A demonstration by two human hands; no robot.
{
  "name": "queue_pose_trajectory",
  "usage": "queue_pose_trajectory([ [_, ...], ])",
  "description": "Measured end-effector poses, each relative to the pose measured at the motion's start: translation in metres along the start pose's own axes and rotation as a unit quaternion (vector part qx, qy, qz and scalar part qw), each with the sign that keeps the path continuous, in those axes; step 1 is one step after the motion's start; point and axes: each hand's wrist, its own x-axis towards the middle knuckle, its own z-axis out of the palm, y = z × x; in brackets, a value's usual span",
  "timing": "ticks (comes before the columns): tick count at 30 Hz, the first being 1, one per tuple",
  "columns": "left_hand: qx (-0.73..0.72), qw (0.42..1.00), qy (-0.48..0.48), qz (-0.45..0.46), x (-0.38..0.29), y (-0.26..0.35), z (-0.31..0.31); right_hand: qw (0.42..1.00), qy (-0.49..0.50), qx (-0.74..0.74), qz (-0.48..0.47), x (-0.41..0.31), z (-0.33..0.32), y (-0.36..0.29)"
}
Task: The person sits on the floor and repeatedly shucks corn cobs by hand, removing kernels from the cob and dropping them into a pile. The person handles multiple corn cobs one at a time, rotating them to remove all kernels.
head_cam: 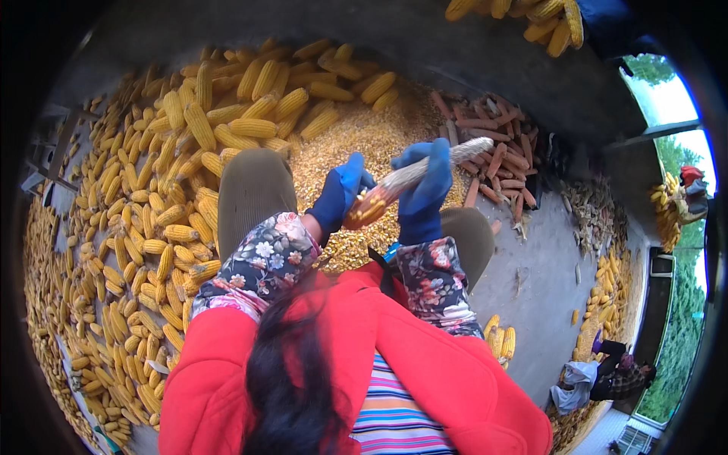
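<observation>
My left hand (pixel 344 185), in a blue glove, grips the near end of a partly shelled corn ear (pixel 367 209). Yellow kernels still cling to that end, and its reddish cob shows farther up. My right hand (pixel 425 185), gloved in blue too, is closed around a pale bare corncob (pixel 471 149). This cob lies slantwise against the ear; where the two meet is partly covered by my fingers. Beneath both hands, between my knees, spreads a heap of loose corn kernels (pixel 341 145).
Unshelled corn ears (pixel 182 233) cover the floor at left and ahead. Reddish bare cobs (pixel 506 148) are piled at right, with dry husks (pixel 594 219) beyond. A few ears (pixel 500 341) lie by my right side. Another person (pixel 620 375) sits at far right. Ears (pixel 554 28) hang overhead.
</observation>
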Motion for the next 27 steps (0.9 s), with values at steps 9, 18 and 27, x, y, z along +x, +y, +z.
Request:
queue_pose_trajectory([
  [9, 0.294, 0.909, -0.025, 0.296, -0.018, 0.025, 0.012, 0.944, 0.183, 0.243, 0.129, 0.031, -0.032, 0.012],
  [18, 0.074, 0.995, 0.013, -0.061, 0.010, -0.022, -0.007, 0.987, -0.017, 0.124, 0.101, -0.005, 0.003, -0.005],
  [27, 0.179, 0.937, -0.028, 0.300, -0.015, 0.034, 0.025, 0.969, 0.120, 0.189, 0.100, 0.018, -0.013, 0.010],
])
